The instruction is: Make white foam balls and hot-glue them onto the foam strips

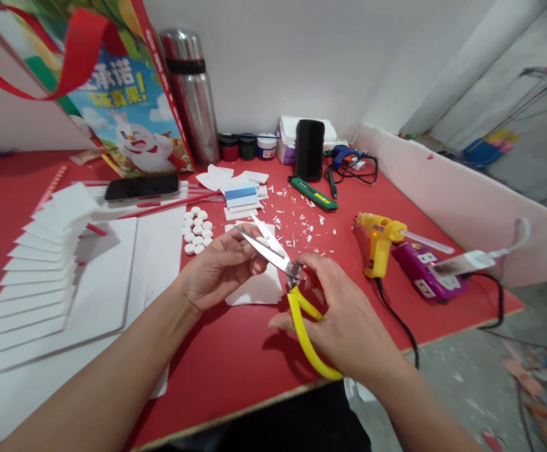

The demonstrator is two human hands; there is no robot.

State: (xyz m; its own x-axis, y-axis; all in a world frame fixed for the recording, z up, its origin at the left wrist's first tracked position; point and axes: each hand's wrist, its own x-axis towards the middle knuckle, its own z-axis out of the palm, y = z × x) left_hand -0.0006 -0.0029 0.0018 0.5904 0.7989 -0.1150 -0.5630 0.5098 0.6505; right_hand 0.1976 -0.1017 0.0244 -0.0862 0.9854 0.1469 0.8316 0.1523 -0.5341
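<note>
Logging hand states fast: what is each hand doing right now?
Left hand: closed on a small white piece by the open scissor blades.
Right hand: closed on the yellow-handled scissors.

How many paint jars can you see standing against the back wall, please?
3, in a row beside the steel flask: a red-lidded jar, a dark green-lidded one and a white-lidded one.

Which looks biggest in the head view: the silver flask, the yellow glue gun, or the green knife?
1. Silver metal flask.
2. Yellow plastic glue gun.
3. Green utility knife.
The flask stands farthest back yet looks largest, so that ranking seems safe; gun against knife is less certain.
</note>
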